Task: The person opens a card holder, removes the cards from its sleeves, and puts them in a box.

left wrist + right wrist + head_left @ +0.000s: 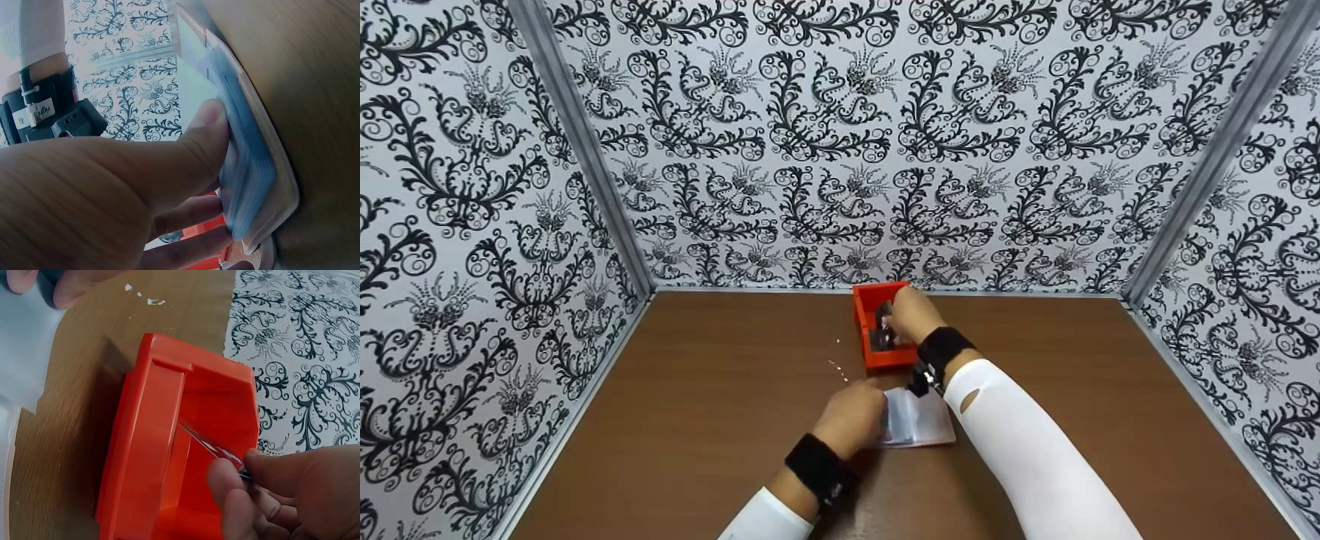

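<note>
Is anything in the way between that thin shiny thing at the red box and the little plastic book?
Yes: the side of the red box nearest the plastic book stands between it and the thin shiny thing. Past that side, wooden table shows.

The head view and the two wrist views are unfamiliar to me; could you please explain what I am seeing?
No machine here: only a person's bare left hand and right hand. The wide picture is taken from the head, looking forward and down; the two close ones come from the wrists, each watching its hand's work. On the brown table are a booklet of clear sleeves, a red bin and some white specks. The left hand holds the booklet by its sleeves. The right hand, at the bin, pinches a thin, shiny piece; I cannot tell what it is.
</note>
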